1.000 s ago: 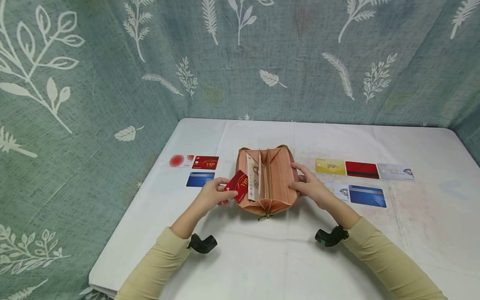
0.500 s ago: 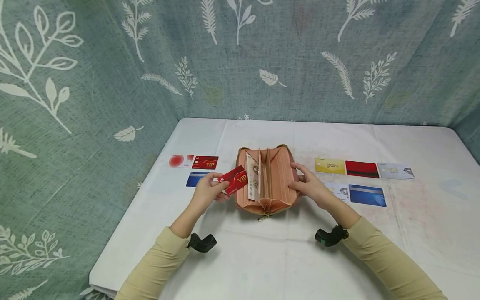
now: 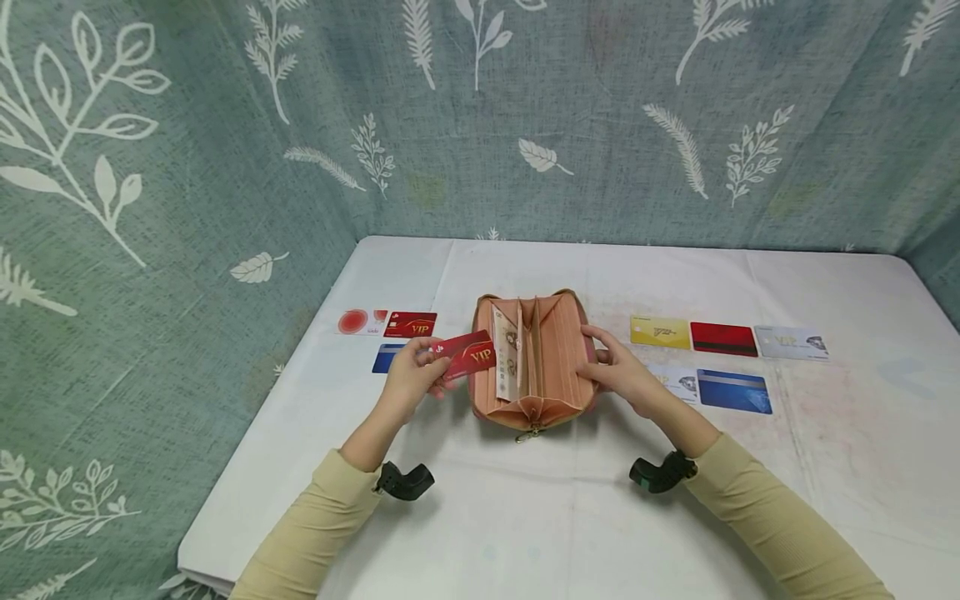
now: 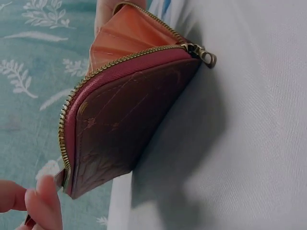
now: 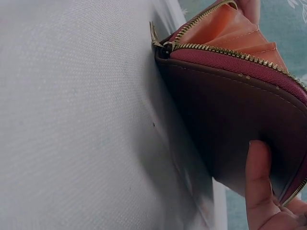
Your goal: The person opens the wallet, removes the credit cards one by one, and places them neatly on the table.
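A zip wallet (image 3: 551, 354) with a peach lining stands spread apart at the middle of the table, a banknote (image 3: 506, 358) in its left compartment. My left hand (image 3: 408, 375) pinches a red VIP card (image 3: 472, 353), whose right end overlaps the wallet's left edge. In the left wrist view, fingertips (image 4: 43, 203) show beside the dark outer cover (image 4: 129, 120). My right hand (image 3: 618, 375) grips the wallet's right side, thumb at the inside. The right wrist view shows a finger (image 5: 259, 172) against the outer cover (image 5: 225, 115).
Left of the wallet lie a white card with red circles (image 3: 362, 322), another red VIP card (image 3: 410, 325) and a partly covered blue card (image 3: 386, 358). On the right are yellow (image 3: 660, 332), red (image 3: 723, 339), silver (image 3: 791, 342) and blue (image 3: 733, 392) cards, plus a white one (image 3: 678, 383) partly behind my right hand.
My left hand has drawn the red VIP card leftward and slightly up from the wallet's left side, and the card has turned nearer to level. The right hand and the wallet stay put.
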Tool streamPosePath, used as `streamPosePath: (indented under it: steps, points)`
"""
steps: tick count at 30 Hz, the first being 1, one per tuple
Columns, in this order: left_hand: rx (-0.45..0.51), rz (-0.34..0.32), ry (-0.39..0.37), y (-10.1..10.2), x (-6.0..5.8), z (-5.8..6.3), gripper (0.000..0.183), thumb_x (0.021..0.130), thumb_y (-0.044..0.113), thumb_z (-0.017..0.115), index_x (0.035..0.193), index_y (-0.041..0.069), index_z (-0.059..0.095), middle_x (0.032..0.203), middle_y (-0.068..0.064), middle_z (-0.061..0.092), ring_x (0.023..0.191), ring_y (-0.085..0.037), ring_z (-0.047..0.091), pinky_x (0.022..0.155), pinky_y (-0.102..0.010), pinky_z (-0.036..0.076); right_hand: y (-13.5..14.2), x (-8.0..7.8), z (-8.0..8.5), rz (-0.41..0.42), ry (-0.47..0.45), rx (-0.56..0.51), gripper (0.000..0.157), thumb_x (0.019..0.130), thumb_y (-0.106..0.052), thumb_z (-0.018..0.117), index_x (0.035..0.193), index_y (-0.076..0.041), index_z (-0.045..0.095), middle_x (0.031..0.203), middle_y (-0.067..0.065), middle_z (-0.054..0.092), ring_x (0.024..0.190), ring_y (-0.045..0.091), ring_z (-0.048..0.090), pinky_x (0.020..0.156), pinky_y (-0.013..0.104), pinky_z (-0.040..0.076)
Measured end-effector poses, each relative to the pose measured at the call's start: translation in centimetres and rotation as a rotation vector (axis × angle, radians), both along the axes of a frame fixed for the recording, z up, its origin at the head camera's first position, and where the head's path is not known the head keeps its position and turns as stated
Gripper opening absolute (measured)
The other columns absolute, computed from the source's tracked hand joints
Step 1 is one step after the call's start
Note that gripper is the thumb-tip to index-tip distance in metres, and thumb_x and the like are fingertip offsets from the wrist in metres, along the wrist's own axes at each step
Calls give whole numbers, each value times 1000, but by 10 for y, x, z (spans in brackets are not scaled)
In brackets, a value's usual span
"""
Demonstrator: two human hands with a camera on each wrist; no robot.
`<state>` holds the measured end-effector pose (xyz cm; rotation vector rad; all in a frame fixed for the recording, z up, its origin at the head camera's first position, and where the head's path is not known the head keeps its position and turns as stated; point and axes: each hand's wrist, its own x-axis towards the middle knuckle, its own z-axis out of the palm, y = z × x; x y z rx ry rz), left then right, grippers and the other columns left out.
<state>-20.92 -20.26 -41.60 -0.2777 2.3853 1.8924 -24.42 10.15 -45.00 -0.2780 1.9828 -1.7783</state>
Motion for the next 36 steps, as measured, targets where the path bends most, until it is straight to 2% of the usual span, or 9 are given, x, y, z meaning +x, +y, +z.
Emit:
streamPosePath:
  steps: [5,10,16,21,24,30,36]
  points:
    - [-52,0,7,-3,-2,-3,46,84,-2,55,127,-1,42,81,-7,59,51,-7,54,48,-21,44,0,-1,-1,0,0,1,68,90,-10,55,146,-12,16,125,30,46,88,16,60,70,29,50]
    - [-85,22,-19,-7,-3,-1,46,86,2,57,128,2,39,83,-8,64,54,-9,54,54,-22,45,0,-1,-2,-3,-5,2,68,89,-9,55,146,-12,16,125,30,46,89,16,60,69,28,50]
    - [-53,21,-30,-15,-5,4,44,87,6,59,127,5,39,81,-6,64,57,-13,57,55,-21,45,1,-1,-2,-10,-10,10,68,90,-9,55,146,-12,16,123,30,46,85,14,60,69,28,50]
    - [-2,22,-26,-25,-7,6,43,88,6,57,128,5,40,77,1,61,56,-10,56,55,-19,45,2,-1,-3,-10,-14,13,68,90,-10,55,146,-13,16,123,29,47,85,13,60,69,28,50]
    - [-4,34,-21,-34,-7,9,45,89,9,56,131,6,39,78,4,60,57,-8,56,59,-20,47,2,-1,-3,-11,-18,16,68,90,-11,55,146,-13,16,124,29,47,85,13,60,69,28,50]
    - [-33,97,-49,-60,-9,17,52,91,19,55,138,13,34,86,4,55,64,-7,56,67,-19,48,1,-1,-3,-13,-14,12,68,90,-10,54,146,-12,16,122,29,47,84,13,60,69,28,50]
    - [-49,197,-44,-92,-11,19,51,93,19,51,141,14,32,88,3,50,67,-6,51,64,-15,45,2,0,-2,-14,-16,10,68,90,-10,55,146,-12,16,122,29,48,83,13,61,69,28,50]
